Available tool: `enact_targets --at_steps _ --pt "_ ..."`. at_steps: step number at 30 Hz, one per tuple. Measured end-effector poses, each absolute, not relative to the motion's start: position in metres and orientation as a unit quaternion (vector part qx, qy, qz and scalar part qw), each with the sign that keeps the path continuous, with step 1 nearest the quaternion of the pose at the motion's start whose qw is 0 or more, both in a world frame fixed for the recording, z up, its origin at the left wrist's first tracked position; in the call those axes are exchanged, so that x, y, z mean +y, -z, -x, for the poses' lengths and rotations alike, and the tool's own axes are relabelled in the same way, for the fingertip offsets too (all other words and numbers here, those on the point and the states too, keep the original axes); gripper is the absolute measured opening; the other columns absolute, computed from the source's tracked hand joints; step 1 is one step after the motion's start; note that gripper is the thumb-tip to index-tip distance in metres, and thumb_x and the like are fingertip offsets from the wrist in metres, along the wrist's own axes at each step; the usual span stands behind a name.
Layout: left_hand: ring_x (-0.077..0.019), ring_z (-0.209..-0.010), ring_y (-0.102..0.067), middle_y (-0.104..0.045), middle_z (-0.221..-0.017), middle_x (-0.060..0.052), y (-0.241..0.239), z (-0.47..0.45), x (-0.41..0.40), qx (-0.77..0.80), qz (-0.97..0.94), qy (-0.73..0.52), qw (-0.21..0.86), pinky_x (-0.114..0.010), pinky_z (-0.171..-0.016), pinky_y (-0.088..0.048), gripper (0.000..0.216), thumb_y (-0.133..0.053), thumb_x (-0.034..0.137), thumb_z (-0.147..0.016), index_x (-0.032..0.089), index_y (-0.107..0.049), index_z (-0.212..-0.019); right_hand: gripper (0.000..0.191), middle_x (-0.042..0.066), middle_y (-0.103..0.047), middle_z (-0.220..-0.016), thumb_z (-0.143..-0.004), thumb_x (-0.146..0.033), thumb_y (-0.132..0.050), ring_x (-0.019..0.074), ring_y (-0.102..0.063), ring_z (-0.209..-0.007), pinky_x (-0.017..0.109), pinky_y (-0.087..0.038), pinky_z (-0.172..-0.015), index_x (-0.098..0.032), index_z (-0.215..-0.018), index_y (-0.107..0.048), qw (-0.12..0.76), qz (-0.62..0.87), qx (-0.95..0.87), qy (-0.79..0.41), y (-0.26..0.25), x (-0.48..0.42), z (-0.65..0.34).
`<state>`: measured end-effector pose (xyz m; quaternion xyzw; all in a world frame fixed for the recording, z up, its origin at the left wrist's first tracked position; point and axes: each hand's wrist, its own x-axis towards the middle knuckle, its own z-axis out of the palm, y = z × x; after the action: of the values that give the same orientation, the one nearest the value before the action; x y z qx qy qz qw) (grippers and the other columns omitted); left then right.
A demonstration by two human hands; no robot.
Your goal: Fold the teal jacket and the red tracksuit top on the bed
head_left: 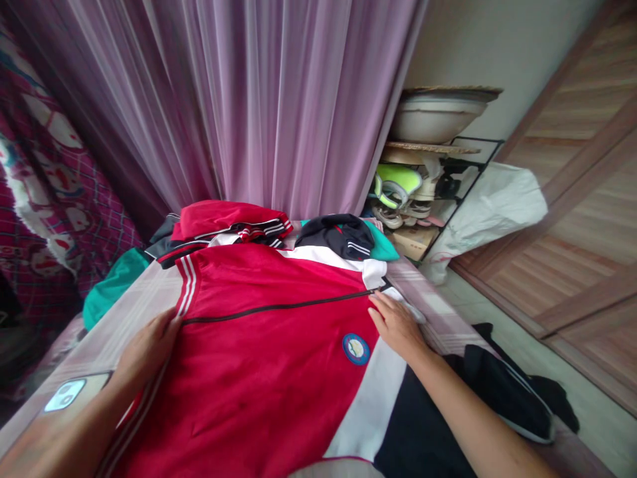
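A red jacket (269,358) with a closed dark zip, a round blue badge and grey and black sleeve panels lies front up on a checked cloth. My left hand (154,342) rests on its striped hem at the lower end of the zip, fingers stretched out together. At the collar end, my right hand (398,325) touches the fabric beside the zip's top, thumb and fingers apart. Nothing shows gripped in either hand. The near part of the jacket is cut off by the picture's lower edge.
Folded red clothing (229,219) and a dark garment (338,236) lie behind the jacket. A phone (70,395) sits under my left forearm. Black clothing (502,385) lies at the right edge. A shoe rack (458,192) and purple curtain (308,99) stand beyond.
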<state>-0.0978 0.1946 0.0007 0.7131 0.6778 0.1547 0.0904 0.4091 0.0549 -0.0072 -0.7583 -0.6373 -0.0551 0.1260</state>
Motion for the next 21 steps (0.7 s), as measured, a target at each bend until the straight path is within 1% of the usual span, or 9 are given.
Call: enact_targets --at_steps 3,5,7,9,12,14,16,18,21 --pt "-0.0344 -0.121 -0.063 -0.068 -0.13 -0.018 -0.012 0.093 0.178 0.701 -0.705 -0.088 0.059 -0.047 -0.105 -0.048 0.061 -0.028 0.05 -0.094 0.012 -0.06 -0.129 0.052 0.019 -0.058 -0.141 -0.098 -0.034 -0.031 0.0325 -0.055 -0.128 0.047 -0.043 -0.106 -0.013 -0.136 -0.058 0.12 0.826 -0.545 0.083 -0.011 0.044 -0.418" --pt "-0.0341 -0.119 -0.064 -0.069 -0.127 -0.02 -0.021 0.091 0.168 0.71 -0.7 -0.055 0.049 -0.044 -0.102 -0.049 0.06 -0.032 0.048 -0.093 0.009 -0.06 -0.129 0.06 0.024 -0.062 -0.132 -0.097 -0.043 -0.03 0.0366 -0.06 -0.121 0.05 -0.046 -0.101 -0.008 -0.141 -0.052 0.093 0.875 -0.469 0.07 -0.014 0.034 -0.427" --pt "-0.0324 -0.115 -0.066 -0.071 -0.123 -0.019 -0.027 0.091 0.159 0.716 -0.695 -0.037 0.054 -0.041 -0.098 -0.05 0.055 -0.035 0.047 -0.092 0.012 -0.064 -0.124 0.072 0.026 -0.065 -0.123 -0.095 -0.056 -0.03 0.0404 -0.063 -0.113 0.054 -0.049 -0.095 -0.008 -0.145 -0.048 0.071 0.902 -0.426 0.013 -0.011 0.026 -0.435" --pt "-0.0298 -0.111 -0.068 -0.073 -0.119 -0.016 -0.032 0.092 0.151 0.721 -0.689 -0.026 0.07 -0.037 -0.095 -0.051 0.051 -0.037 0.047 -0.092 0.015 -0.066 -0.12 0.08 0.028 -0.065 -0.123 -0.091 -0.065 -0.028 0.0436 -0.064 -0.11 0.057 -0.051 -0.09 -0.011 -0.146 -0.048 0.066 0.909 -0.41 -0.033 -0.007 0.02 -0.439" --pt "-0.0267 -0.107 -0.069 -0.074 -0.116 -0.014 -0.036 0.09 0.14 0.731 -0.677 -0.014 0.083 -0.033 -0.09 -0.051 0.048 -0.039 0.049 -0.093 0.017 -0.064 -0.119 0.09 0.031 -0.063 -0.125 -0.088 -0.073 -0.025 0.0452 -0.065 -0.111 0.057 -0.052 -0.088 -0.01 -0.15 -0.043 0.082 0.912 -0.397 -0.058 -0.007 0.012 -0.436" --pt "-0.0263 -0.108 -0.069 -0.073 -0.118 -0.015 -0.038 0.087 0.133 0.736 -0.673 0.0 0.074 -0.033 -0.089 -0.051 0.047 -0.039 0.049 -0.094 0.016 -0.063 -0.118 0.095 0.029 -0.064 -0.126 -0.086 -0.076 -0.025 0.0443 -0.065 -0.111 0.057 -0.052 -0.089 -0.009 -0.152 -0.039 0.087 0.916 -0.385 -0.073 -0.011 0.005 -0.431" --pt "-0.0275 -0.112 -0.068 -0.071 -0.12 -0.018 -0.04 0.084 0.126 0.736 -0.675 0.02 0.059 -0.034 -0.091 -0.05 0.047 -0.038 0.048 -0.094 0.015 -0.063 -0.116 0.093 0.027 -0.066 -0.125 -0.086 -0.075 -0.026 0.0425 -0.067 -0.109 0.056 -0.052 -0.091 -0.011 -0.151 -0.042 0.079 0.915 -0.384 -0.09 -0.014 -0.002 -0.426" --pt "-0.03 -0.114 -0.067 -0.07 -0.121 -0.021 -0.043 0.081 0.119 0.738 -0.671 0.038 0.054 -0.037 -0.091 -0.049 0.049 -0.038 0.048 -0.094 0.012 -0.063 -0.116 0.083 0.024 -0.068 -0.123 -0.088 -0.07 -0.026 0.0405 -0.067 -0.109 0.054 -0.052 -0.093 -0.014 -0.143 -0.053 0.058 0.907 -0.404 -0.104 -0.017 -0.01 -0.425" --pt "-0.0336 -0.114 -0.067 -0.07 -0.12 -0.025 -0.046 0.08 0.11 0.751 -0.655 0.045 0.071 -0.038 -0.088 -0.05 0.055 -0.039 0.053 -0.093 0.01 -0.063 -0.117 0.067 0.021 -0.071 -0.118 -0.094 -0.057 -0.022 0.038 -0.069 -0.106 0.05 -0.053 -0.089 -0.021 -0.127 -0.067 0.033 0.9 -0.422 -0.105 -0.017 -0.02 -0.43"
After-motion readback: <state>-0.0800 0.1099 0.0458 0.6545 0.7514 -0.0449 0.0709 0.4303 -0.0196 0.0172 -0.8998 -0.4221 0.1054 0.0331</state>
